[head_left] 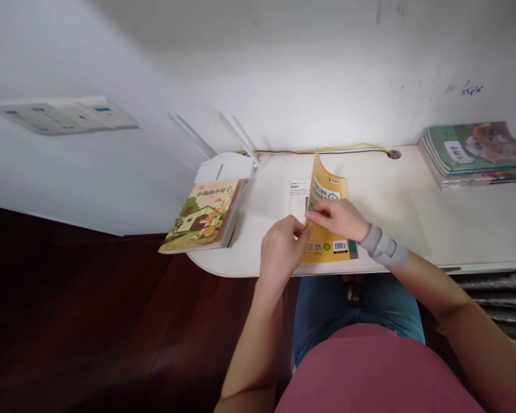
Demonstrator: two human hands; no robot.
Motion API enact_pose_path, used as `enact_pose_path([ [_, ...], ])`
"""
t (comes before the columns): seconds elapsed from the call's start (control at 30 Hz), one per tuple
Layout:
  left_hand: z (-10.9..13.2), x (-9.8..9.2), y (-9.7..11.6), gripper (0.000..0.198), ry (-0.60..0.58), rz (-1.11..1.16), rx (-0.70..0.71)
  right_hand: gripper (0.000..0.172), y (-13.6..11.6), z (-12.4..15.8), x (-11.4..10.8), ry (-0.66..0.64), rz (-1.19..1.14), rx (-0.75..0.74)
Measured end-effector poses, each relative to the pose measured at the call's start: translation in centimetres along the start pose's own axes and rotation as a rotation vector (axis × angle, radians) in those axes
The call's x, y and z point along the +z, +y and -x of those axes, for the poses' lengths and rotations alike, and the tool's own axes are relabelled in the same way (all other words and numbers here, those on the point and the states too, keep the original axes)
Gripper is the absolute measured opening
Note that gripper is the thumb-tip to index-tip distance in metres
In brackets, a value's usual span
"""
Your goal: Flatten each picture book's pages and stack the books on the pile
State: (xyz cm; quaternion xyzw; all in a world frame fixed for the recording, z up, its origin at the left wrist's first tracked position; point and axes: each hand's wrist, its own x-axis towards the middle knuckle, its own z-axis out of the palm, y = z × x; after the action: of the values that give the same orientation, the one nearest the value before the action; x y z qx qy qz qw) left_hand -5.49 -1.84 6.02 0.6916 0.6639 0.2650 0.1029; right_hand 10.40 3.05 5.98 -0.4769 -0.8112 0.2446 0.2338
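Yellow workbook (324, 234), barcode (340, 246) on cover, left hand (279, 248) grip closed on its edge, right hand (340, 219) pinching cover.

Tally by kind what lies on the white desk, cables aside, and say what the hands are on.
Yellow book, pinched by left hand and right hand: 1
Book piles, left pile and right pile: 2
White router: 1
Total: 4

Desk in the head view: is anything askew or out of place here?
Yes. The picture book on the left juts past the edge of the desk. The cover of the yellow booklet curls upward where the left hand and right hand pinch it.
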Motion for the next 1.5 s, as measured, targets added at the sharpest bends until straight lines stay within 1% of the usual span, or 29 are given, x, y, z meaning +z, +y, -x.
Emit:
enact_pose_path([
  [0.1, 0.0, 0.1, 0.1, 0.019, -0.013, 0.022, 0.018, 0.041, 0.4, -1.8, 0.6, -0.089, -0.264, 0.011],
  [0.2, 0.0, 0.2, 0.0, 0.019, -0.016, 0.029, 0.018, 0.04, 1.3, -1.8, 1.7, -0.122, -0.429, 0.022],
  [0.37, 0.0, 0.7, -0.5, 0.02, -0.058, 0.087, -0.04, 0.038, 1.9, -1.6, 2.4, -0.121, -0.501, 0.034],
  [0.47, 0.0, 1.2, -1.2, 0.023, -0.119, 0.241, -0.085, 0.032, 1.9, -2.0, 2.7, -0.123, -0.537, 0.039],
  [0.53, 0.0, 1.6, -1.8, 0.027, -0.151, 0.37, -0.113, 0.027, 1.9, -2.3, 3.1, -0.145, -0.601, 0.064],
  [0.63, 0.1, 1.8, -2.4, 0.033, -0.148, 0.489, -0.146, 0.022, 2.0, -2.4, 3.7, -0.18, -0.729, 0.106],
  [0.7, 0.2, 1.7, -2.5, 0.032, -0.148, 0.523, -0.141, 0.021, 1.9, -2.4, 3.9, -0.189, -0.787, 0.134],
  [0.87, 0.1, 1.7, -3.0, 0.027, -0.136, 0.589, -0.157, 0.017, 1.4, -2.2, 3.4, -0.205, -0.885, 0.277],
  [1.0, 0.0, 2.2, -3.8, 0.027, -0.135, 0.651, -0.183, 0.015, 1.4, -2.1, 3.2, -0.22, -0.945, 0.317],
  [1.07, 0.1, 2.3, -4.1, 0.025, -0.136, 0.631, -0.185, 0.014, 1.7, -2.1, 3.3, -0.234, -0.949, 0.339],
  [1.1, 0.3, 2.3, -4.3, 0.024, -0.104, 0.593, -0.178, 0.014, 1.8, -2.0, 3.4, -0.232, -0.943, 0.359],
  [1.2, 0.8, 2.1, -4.2, 0.023, 0.083, 0.441, -0.117, 0.016, 2.0, -1.6, 3.7, -0.197, -0.916, 0.436],
  [1.23, 0.9, 2.1, -4.1, 0.024, 0.103, 0.418, -0.094, 0.016, 1.9, -1.5, 3.8, -0.186, -0.906, 0.453],
  [1.27, 1.1, 2.1, -3.8, 0.026, 0.085, 0.42, -0.074, 0.015, 1.9, -1.3, 3.8, -0.185, -0.89, 0.452],
  [1.3, 1.2, 2.3, -3.6, 0.028, 0.041, 0.436, -0.058, 0.015, 1.7, -1.1, 3.8, -0.191, -0.858, 0.427],
  [1.33, 1.3, 2.5, -3.4, 0.031, 0.002, 0.456, -0.044, 0.018, 1.6, -0.9, 3.8, -0.2, -0.803, 0.38],
  [1.37, 1.4, 2.8, -3.2, 0.033, -0.014, 0.464, -0.026, 0.024, 1.5, -0.7, 3.7, -0.204, -0.725, 0.312],
  [1.43, 1.5, 3.5, -3.0, 0.037, 0.017, 0.449, 0.013, 0.037, 1.4, -0.4, 3.3, -0.199, -0.552, 0.154],
  [1.5, 1.5, 3.9, -3.0, 0.039, 0.03, 0.436, 0.039, 0.042, 1.5, -0.1, 2.8, -0.204, -0.437, 0.045],
])
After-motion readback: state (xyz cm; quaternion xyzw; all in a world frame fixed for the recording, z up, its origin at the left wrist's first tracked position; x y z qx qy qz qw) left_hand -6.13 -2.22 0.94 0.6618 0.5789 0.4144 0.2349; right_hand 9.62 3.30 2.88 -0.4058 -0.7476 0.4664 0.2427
